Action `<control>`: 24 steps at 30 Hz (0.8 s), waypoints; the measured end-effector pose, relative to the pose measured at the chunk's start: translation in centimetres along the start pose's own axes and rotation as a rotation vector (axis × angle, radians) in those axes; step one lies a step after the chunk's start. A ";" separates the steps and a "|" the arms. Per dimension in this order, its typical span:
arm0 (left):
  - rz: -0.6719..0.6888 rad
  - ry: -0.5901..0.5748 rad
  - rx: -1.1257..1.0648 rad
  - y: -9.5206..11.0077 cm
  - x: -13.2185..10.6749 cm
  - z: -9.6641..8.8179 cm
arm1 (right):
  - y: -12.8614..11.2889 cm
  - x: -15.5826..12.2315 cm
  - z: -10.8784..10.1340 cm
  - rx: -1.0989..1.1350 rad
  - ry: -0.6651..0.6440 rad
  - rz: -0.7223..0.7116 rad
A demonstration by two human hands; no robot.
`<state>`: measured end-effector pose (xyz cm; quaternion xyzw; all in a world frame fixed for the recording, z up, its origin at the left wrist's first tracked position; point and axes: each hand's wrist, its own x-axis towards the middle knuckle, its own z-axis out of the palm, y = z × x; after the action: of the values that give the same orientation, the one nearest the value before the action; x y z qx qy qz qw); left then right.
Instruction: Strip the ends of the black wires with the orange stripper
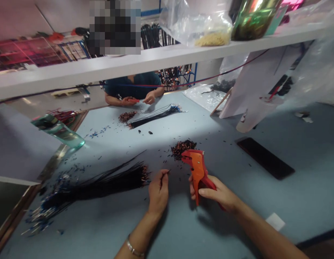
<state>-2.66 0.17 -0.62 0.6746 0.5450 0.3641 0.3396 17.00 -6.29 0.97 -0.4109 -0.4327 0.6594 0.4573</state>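
My right hand [214, 192] is wrapped round the handles of an orange and red wire stripper [198, 167], whose jaws point up and to the left. Between the thumb and fingers of my left hand [159, 190], a thin black wire [169, 171] is pinched; only its short tip shows. To the left lies a thick bundle of black wires [110, 183], with bare copper ends near my left hand and blue and silver terminals at its far left end. Beyond the stripper's jaws sits a pile of black and copper scraps [183, 149].
Across the blue table [226, 230] a person [133, 90] holds a red tool behind a second wire bundle [156, 116]. A dark phone [265, 157] lies at right. A white shelf [156, 59] spans above. A green bottle [66, 133] stands at left, a plastic cup [249, 118] at right.
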 end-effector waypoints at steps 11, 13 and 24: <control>0.110 -0.005 0.024 0.0 -0.2 0.1 | 0.2 -0.4 -0.1 0.265 -0.151 0.258; 0.142 -0.002 0.057 0.0 -0.2 0.0 | 0.2 -0.4 -0.1 0.264 -0.165 0.256; 0.125 -0.036 -0.048 0.4 -0.4 0.1 | 0.1 -0.4 -0.2 0.250 -0.213 0.266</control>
<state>-2.43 -0.30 -0.42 0.7054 0.4866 0.3856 0.3420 17.23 -6.68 0.90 -0.3325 -0.3354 0.8022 0.3652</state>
